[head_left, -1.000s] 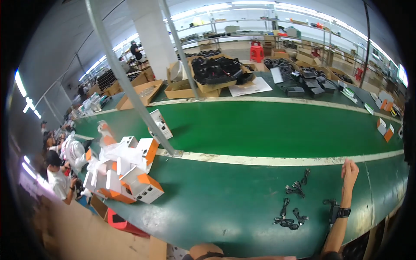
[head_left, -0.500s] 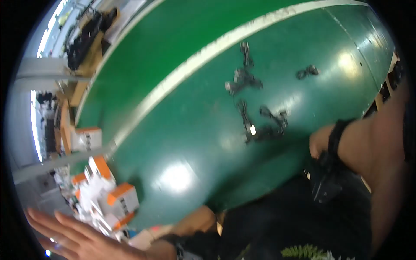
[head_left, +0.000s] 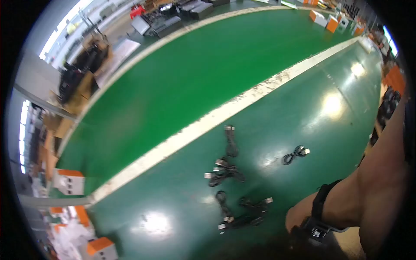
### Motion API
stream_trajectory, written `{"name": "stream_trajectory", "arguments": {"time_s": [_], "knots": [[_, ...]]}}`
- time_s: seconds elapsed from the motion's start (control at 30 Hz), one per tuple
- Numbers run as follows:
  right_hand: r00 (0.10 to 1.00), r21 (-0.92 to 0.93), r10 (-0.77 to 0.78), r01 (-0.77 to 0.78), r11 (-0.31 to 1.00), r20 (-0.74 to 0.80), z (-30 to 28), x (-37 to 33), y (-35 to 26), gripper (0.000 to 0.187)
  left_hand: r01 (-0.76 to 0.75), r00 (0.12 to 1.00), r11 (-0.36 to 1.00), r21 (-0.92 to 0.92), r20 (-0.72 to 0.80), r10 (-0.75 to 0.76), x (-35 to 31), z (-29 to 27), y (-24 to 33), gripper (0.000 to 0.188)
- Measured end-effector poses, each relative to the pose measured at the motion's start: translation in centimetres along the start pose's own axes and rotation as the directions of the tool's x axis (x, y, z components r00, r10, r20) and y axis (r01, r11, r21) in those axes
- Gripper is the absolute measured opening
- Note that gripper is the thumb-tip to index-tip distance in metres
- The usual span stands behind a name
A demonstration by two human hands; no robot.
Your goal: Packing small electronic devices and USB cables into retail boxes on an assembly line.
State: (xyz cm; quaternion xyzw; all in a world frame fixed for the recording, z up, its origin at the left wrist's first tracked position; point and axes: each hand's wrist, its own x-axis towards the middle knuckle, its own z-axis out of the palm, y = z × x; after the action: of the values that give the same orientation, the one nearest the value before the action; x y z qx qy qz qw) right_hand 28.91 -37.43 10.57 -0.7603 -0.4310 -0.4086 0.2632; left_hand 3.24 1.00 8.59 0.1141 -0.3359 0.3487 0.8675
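Note:
My right hand [head_left: 299, 214] is low over the green table [head_left: 186, 203], with a dark strap and a small black device [head_left: 318, 232] around its wrist. The fingers are hidden, so what they hold, if anything, does not show. Nearest to it lies a loose cluster of black coiled cables [head_left: 247, 219] with pale metal plugs. Beyond that cluster are another tangle of cables [head_left: 227, 174] and one bundled cable [head_left: 231, 142]. A single looped cable [head_left: 296, 155] rests by itself farther right. My left hand is out of view.
White and orange boxes [head_left: 102, 248] crowd the left edge, with another box [head_left: 69, 181] past a grey post [head_left: 54, 201]. A white strip [head_left: 216, 115] crosses the green surface. More orange and white boxes [head_left: 332, 24] stand at the far right; dark items [head_left: 388, 104] line the right edge.
The view has shifted, so the cables appear lower and more of the far end shows. My left hand, spread open at lower left before, has gone from view. The cables keep their arrangement.

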Motion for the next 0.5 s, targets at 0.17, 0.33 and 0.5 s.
{"name": "stream_trajectory", "arguments": {"time_s": [0.17,0.33,0.5], "knots": [[0.98,-0.141,-0.029,0.057,0.988,0.198,-3.3,1.1,0.7,0.086,0.073,0.996,0.96,0.269,0.034,-0.085,-2.4,-2.1,-0.7,0.058],[0.972,-0.258,0.121,-0.066,0.964,0.202,-4.6,-2.7,-1.5,0.093,0.274,0.908,0.737,0.618,0.086,-0.41,1.5,-1.0,0.7,0.056],[0.933,-0.217,0.277,-0.229,0.949,0.228,-3.4,-2.7,-6.1,0.099,0.238,0.879,0.26,0.936,-0.094,-0.468,7.5,6.9,1.3,0.046]]}}
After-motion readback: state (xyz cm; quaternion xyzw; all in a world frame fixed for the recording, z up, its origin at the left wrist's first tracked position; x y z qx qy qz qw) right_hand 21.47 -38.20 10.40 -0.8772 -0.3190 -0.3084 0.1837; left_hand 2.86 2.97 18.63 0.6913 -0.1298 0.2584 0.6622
